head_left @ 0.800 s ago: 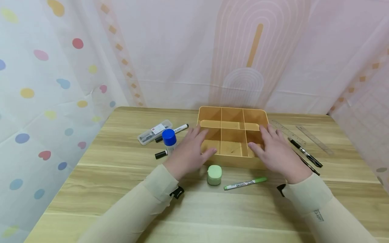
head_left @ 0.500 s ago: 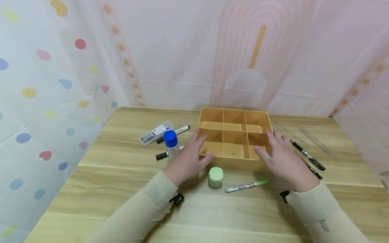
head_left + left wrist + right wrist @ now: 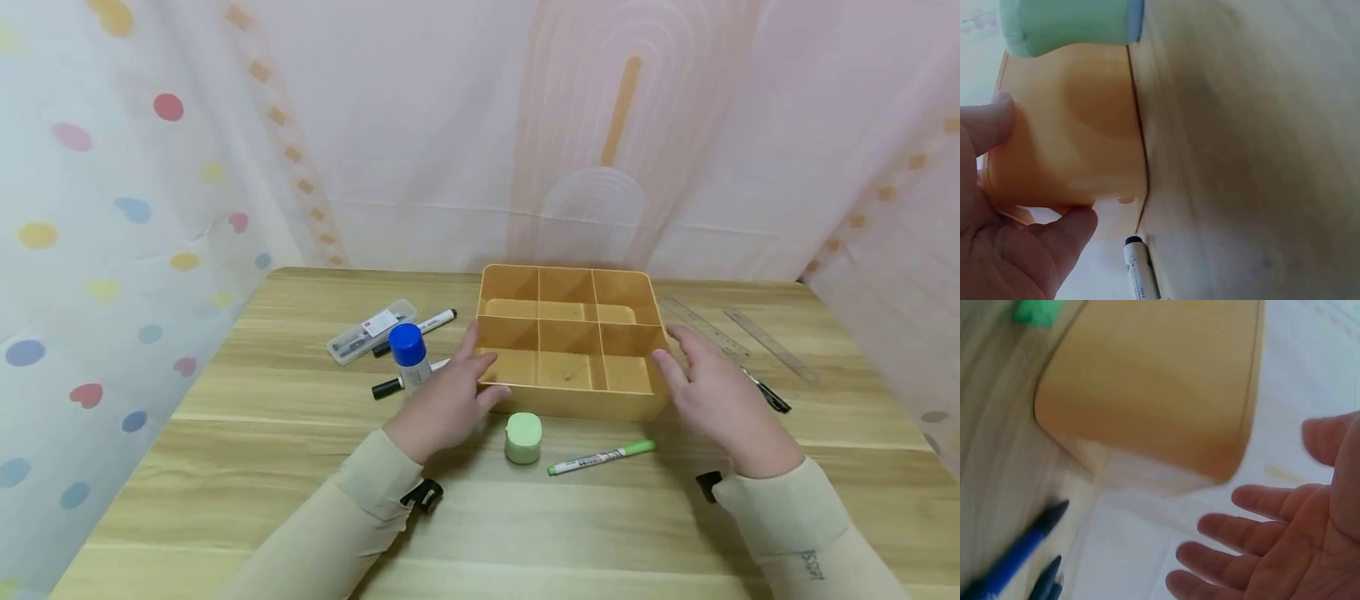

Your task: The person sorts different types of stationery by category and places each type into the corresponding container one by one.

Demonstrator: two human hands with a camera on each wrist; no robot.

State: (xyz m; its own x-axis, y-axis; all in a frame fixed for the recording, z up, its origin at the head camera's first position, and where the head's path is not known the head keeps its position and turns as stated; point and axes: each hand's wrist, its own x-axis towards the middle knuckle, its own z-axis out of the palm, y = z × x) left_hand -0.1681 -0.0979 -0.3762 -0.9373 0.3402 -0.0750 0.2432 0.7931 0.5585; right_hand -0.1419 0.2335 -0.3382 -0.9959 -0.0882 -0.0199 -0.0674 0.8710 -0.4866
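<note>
A shallow orange organizer box with several compartments sits on the table in the head view. My left hand grips its front left corner. In the left wrist view the thumb lies on one orange wall near the rim, and other fingers bend round the corner. My right hand is beside the box's right side; its spread fingers appear apart from the orange wall in the right wrist view. Before the box stand a small pale green rounded block and a lying green-capped pen.
Left of the box are a glue stick with a blue cap, a clear case, a marker and another black-capped marker. Two clear rulers and pens lie right. A patterned cloth hangs behind the table.
My right hand has moved outward from over the box's right compartments to its right side. My left hand has drawn slightly left at its corner. The box shows no clear movement.
</note>
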